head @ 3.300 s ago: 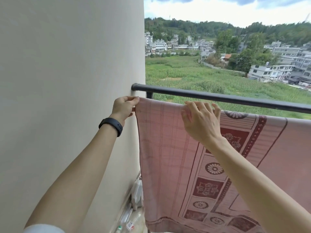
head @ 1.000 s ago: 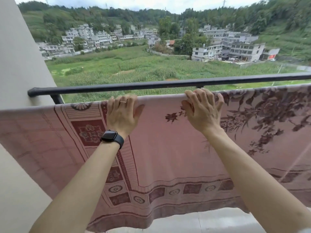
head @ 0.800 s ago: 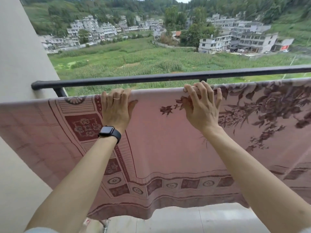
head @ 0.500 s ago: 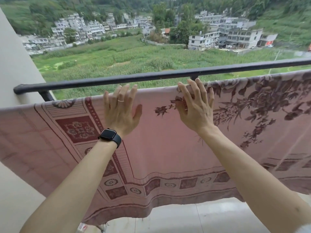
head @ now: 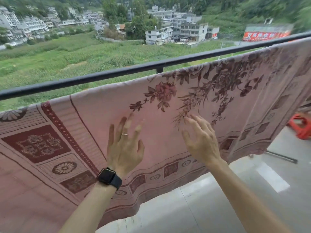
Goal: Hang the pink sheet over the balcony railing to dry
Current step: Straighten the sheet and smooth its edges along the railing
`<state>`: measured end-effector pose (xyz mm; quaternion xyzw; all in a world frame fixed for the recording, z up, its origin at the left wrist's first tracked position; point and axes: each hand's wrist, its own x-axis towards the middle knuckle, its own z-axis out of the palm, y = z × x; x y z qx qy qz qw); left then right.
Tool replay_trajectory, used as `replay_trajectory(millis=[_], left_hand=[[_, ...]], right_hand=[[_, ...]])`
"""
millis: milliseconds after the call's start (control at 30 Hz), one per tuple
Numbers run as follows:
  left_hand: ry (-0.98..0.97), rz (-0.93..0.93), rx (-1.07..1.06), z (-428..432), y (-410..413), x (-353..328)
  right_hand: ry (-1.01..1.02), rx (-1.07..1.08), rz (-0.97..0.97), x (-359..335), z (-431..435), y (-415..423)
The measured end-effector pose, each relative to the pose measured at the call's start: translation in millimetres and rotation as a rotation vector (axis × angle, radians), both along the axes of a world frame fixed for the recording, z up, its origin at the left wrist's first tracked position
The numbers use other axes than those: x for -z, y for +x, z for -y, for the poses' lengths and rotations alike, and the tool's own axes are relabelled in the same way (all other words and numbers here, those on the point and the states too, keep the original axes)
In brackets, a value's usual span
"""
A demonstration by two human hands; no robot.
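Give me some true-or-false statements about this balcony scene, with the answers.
1. The left hand and right hand grip the top edge of the sheet. False: both are open with fingers spread, lower down in front of its face.
2. A watch sits on the left wrist. True.
3. The railing is white. False: it is black.
4. The sheet bears a flower print. True.
5. A red thing stands on the floor at the right. True.
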<state>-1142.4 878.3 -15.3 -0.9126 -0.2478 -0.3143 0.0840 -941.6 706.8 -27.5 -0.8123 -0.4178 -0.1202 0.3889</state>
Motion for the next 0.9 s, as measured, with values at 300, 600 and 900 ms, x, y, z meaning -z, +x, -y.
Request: replay_trajectory(millis=[300, 600, 900], left_hand=[[-0.445, -0.546, 0.282, 96, 123, 92], [-0.335, -0.576, 0.539, 211, 256, 101], [-0.284, -0.536, 0.557, 308, 427, 63]], right_hand=[[-0.324, 0.301, -0.235, 93, 138, -18], [-0.355, 0.534, -0.273, 100, 254, 70], [-0.338, 0.64, -0.177, 60, 371, 224]])
